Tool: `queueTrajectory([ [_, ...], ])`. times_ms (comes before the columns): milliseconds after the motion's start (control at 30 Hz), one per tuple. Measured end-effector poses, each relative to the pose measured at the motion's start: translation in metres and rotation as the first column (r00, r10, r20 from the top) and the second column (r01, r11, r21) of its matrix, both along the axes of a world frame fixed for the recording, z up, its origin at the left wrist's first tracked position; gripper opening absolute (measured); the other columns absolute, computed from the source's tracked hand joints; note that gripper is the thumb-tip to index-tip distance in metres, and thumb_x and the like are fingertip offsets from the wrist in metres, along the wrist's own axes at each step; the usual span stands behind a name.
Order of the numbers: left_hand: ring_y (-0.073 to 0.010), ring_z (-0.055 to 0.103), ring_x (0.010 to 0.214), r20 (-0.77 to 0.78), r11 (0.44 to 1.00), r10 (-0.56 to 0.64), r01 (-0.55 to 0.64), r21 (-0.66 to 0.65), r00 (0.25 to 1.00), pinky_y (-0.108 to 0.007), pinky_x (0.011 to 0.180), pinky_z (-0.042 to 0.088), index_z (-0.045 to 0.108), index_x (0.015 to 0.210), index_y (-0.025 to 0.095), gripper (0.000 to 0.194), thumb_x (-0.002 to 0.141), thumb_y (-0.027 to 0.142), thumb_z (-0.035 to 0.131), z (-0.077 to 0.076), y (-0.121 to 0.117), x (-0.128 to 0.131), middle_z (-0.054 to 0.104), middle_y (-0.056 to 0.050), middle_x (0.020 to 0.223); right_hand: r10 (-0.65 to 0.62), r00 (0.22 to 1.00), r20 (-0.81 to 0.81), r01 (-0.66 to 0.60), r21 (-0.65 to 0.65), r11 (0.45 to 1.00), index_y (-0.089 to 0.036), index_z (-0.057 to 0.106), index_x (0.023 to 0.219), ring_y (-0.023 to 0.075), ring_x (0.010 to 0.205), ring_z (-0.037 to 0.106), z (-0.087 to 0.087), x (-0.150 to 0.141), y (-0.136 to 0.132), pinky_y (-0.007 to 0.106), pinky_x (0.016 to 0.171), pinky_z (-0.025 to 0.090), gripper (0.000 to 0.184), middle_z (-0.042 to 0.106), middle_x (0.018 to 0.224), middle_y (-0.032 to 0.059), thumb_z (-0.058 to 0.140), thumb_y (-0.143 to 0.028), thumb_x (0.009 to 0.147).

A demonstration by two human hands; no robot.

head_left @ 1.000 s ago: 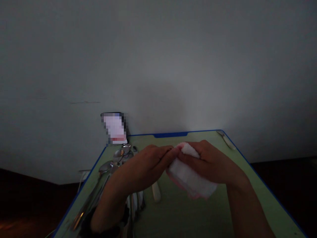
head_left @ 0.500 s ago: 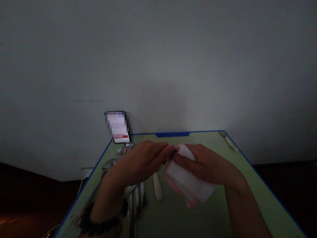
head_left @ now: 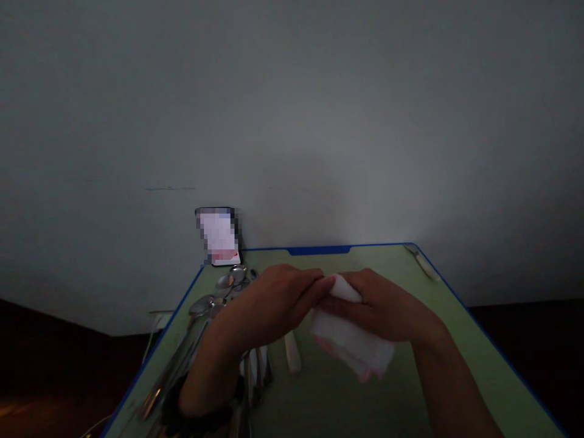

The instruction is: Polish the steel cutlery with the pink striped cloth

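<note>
White-and-pink cloth [head_left: 353,344] bunched between two hands above the green worktop [head_left: 365,404].
Fingers of the left hand [head_left: 278,304] and right hand [head_left: 383,304] clamp it, right of the spoons [head_left: 201,306].

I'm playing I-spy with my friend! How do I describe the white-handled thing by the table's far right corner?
Find the pale green table with blue edges, then follow its far edge right. Near that corner lies a slim metal utensil with a white handle. It sits apart, unlike the shiny silver metal spoons bunched on the left.
</note>
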State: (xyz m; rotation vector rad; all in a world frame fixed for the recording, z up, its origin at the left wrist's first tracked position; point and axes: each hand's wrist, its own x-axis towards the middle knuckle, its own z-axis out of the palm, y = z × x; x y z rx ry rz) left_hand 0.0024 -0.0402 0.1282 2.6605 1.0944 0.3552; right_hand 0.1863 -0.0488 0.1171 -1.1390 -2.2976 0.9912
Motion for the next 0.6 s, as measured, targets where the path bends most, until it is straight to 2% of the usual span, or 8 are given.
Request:
queueTrajectory([
  [233,-0.0103,0.051,0.063,0.025,0.999,0.038,-0.037,-0.021,0.999,-0.021,0.058,0.034,0.054,0.077,0.017,0.037,0.094,0.036,0.027,0.004,0.005,-0.018,0.055,0.001,0.067,-0.017,0.999,-0.031,0.016,-0.029,0.999,-0.018,0.057,0.081,0.0069,0.056,0.049,0.004,-0.002,-0.002,0.018,0.049,0.034,0.03,0.06,0.069,-0.002,0.041,-0.043,0.087],
  [400,-0.0084,0.048,0.058,0.082,0.994,0.098,-0.094,-0.056,0.992,-0.02,0.055,0.033,0.054,0.077,0.016,0.037,0.094,0.036,0.028,0.005,0.009,-0.032,0.055,0.002,0.065,0.014,0.999,-0.04,-0.017,-0.087,0.996,-0.018,0.055,0.083,0.0053,0.051,0.047,0.007,0.004,-0.004,0.015,0.044,0.033,0.029,0.057,0.064,-0.003,0.042,-0.044,0.087],
  [600,-0.0077,0.047,0.054,0.127,0.989,0.13,-0.119,-0.088,0.983,-0.02,0.053,0.032,0.056,0.08,0.016,0.036,0.093,0.035,0.028,0.005,0.01,-0.037,0.053,0.003,0.061,0.031,0.998,-0.062,-0.041,-0.167,0.985,-0.018,0.054,0.085,0.0054,0.05,0.047,0.007,0.015,-0.005,0.013,0.042,0.033,0.029,0.055,0.064,-0.0027,0.044,-0.045,0.085],
])
